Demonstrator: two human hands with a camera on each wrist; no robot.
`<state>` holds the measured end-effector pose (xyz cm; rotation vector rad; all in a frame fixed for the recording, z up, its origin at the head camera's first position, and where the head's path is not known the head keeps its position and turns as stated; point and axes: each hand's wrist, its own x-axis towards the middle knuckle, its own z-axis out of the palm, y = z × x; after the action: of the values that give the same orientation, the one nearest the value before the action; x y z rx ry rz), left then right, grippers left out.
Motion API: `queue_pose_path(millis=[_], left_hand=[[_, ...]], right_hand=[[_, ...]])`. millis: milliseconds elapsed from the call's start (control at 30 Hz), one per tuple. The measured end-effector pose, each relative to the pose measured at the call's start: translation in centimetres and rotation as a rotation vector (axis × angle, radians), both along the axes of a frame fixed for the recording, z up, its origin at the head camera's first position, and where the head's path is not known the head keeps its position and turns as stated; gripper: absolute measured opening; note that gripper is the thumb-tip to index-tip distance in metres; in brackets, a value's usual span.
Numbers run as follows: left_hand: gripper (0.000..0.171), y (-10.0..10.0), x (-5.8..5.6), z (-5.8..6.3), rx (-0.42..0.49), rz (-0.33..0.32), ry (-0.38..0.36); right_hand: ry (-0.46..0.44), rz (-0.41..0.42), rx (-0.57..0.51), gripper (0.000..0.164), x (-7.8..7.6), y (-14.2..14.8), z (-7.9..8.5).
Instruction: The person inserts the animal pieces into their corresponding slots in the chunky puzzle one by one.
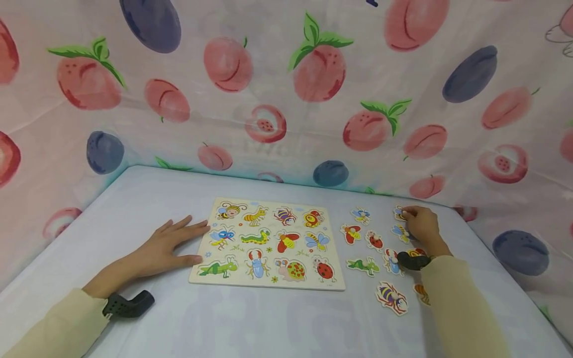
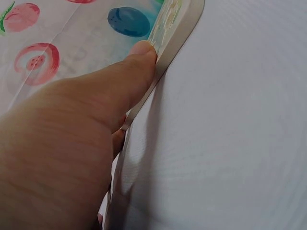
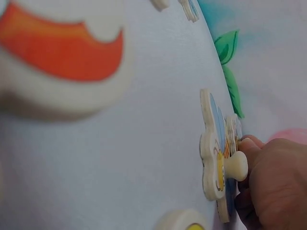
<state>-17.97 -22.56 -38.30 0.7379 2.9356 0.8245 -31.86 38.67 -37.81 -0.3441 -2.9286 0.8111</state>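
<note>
My left hand (image 1: 163,248) lies with spread fingers at the left edge of a wooden insect puzzle board (image 1: 271,251). In the left wrist view the thumb (image 2: 136,67) presses against the board's rim (image 2: 180,40). Over at the far right, my right hand (image 1: 423,226) pinches a small bee puzzle piece (image 1: 399,213), partly covered by the fingers. A dragonfly piece (image 1: 402,233) lies just nearer to me; its pale knob (image 3: 236,166) shows in the right wrist view.
Right of the board lie several knobbed pieces: a mosquito (image 1: 360,215), a red-winged bug (image 1: 351,234), a ladybug (image 1: 374,241), a grasshopper (image 1: 363,266), a stag beetle (image 1: 392,260) and a spider (image 1: 392,298). A fruit-print cloth (image 1: 277,164) rises behind the white table (image 1: 250,320).
</note>
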Motion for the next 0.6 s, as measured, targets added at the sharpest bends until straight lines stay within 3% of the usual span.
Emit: queue_pose_path(millis=[200, 367, 500, 600], left_hand=[[0.075, 0.1, 0.1, 0.0, 0.002, -0.003, 0.008], [0.074, 0.1, 0.2, 0.0, -0.003, 0.004, 0.017], [0.074, 0.1, 0.3, 0.0, -0.01, 0.003, 0.033], [0.074, 0.0, 0.2, 0.0, -0.007, 0.007, 0.026]], right_hand=[[-0.023, 0.005, -0.016, 0.037, 0.2, 0.1, 0.4], [0.015, 0.032, -0.007, 0.036, 0.3, 0.3, 0.9], [0.058, 0.087, 0.028, 0.035, 0.3, -0.2, 1.7], [0.139, 0.166, 0.077, 0.031, 0.3, -1.0, 2.6]])
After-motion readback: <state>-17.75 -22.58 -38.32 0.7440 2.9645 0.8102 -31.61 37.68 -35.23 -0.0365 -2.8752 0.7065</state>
